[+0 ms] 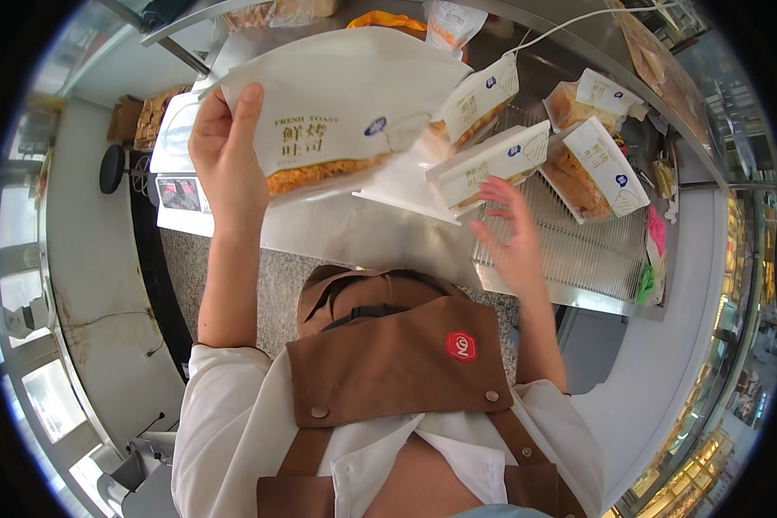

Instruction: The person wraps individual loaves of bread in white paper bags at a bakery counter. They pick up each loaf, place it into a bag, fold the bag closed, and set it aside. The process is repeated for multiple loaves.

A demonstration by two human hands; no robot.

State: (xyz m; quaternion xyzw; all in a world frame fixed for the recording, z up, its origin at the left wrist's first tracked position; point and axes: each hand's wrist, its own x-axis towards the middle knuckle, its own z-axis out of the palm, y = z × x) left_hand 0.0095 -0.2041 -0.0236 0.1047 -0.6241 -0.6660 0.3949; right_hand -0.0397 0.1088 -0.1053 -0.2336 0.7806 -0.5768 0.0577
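Note:
My left hand point(230, 152) grips the upper left corner of a white paper bread bag point(337, 97), held up over the steel worktop. Through the bag's clear lower window shows a browned loaf point(324, 175). My right hand point(508, 226), slightly blurred, has its fingers apart and nothing in them. Its fingertips overlap a second bagged loaf point(489, 168) in the view; whether they touch it I cannot tell. Behind that stands another bagged loaf point(482, 97), partly hidden by the raised bag. A white sheet or tray point(401, 188) lies beneath, mostly covered.
Two more bagged loaves point(596, 171) point(589, 103) lie to the right, the nearer one on a wire cooling rack point(563, 239). At left on the steel worktop point(337, 226) is a white scale-like machine point(178, 139). A white cable point(570, 24) crosses the back.

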